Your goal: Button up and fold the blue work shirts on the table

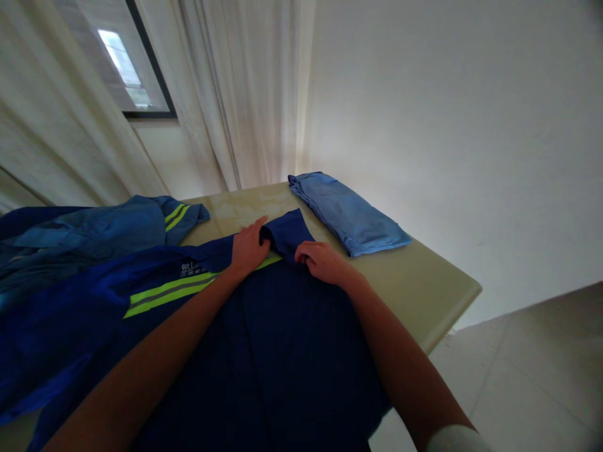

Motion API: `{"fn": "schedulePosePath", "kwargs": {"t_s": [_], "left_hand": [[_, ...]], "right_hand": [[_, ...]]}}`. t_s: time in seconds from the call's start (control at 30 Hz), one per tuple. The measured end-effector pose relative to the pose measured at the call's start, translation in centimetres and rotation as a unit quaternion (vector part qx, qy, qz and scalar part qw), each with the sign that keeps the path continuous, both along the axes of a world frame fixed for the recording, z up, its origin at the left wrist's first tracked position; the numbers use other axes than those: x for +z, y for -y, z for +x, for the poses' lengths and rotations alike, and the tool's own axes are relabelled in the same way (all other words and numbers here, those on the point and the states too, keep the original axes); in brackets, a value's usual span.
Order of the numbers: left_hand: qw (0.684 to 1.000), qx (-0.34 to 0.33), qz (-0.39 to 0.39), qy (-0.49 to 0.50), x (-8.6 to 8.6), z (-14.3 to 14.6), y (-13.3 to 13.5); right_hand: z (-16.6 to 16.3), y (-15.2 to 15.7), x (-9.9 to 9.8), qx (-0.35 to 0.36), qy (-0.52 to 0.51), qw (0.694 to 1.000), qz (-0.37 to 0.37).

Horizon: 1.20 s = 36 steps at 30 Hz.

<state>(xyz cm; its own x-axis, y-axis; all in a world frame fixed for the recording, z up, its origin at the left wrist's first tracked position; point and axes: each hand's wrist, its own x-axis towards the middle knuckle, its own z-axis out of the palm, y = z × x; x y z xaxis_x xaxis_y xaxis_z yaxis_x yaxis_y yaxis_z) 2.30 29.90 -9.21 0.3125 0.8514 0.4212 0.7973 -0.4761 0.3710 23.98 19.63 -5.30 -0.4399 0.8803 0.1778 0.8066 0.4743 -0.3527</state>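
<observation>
A folded light-blue garment lies on the table near white curtains.

wall: plain white, bare, right and back | curtains: sheer white, hanging left of corner | window: dark-framed, top left, daylight behind | floor: pale tiles, lower right | surface: pale beige, rounded corner | light: dim, soft
</observation>
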Motion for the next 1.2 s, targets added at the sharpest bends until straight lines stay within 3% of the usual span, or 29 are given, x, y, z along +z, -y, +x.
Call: {"fn": "schedulePosePath", "kwargs": {"t_s": [0.17,0.27,0.57,0.7,0.83,1.03,1.13,1.2], "left_hand": [[0.991,-0.076,0.061,-0.091,-0.9,-0.8,0.2],[0.992,-0.064,0.056,-0.093,-1.3,-1.1,-0.2],[0.994,-0.071,0.046,-0.066,-1.9,-2.0,-1.2],[0.989,-0.113,0.057,-0.071,-1.9,-1.8,-1.0],[0.988,-0.12,0.059,-0.082,-1.5,-1.6,-0.6],[0.991,-0.087,0.044,-0.093,0.2,-2.8,2.5],[0.997,-0.059,0.013,-0.055,1.5,-6.0,5.5],[0.999,-0.01,-0.009,-0.03,2.1,-9.8,7.8]], "right_hand": [[0.1,-0.1,-1.4,-0.005,0.029,0.999,0.013],[0.5,-0.4,-2.0,-0.009,0.043,0.999,0.003],[0.7,0.2,-0.1,-0.095,0.044,0.994,-0.04],[-1.4,0.1,-2.0,-0.101,0.031,0.993,0.052],[-2.8,-0.7,-4.0,-0.094,0.097,0.991,0.009],[-2.4,-0.8,-2.6,-0.128,0.178,0.976,0.013],[-1.9,-0.2,-1.3,-0.143,0.187,0.972,0.021],[-1.7,0.1,-0.8,-0.163,0.174,0.971,0.025]]}}
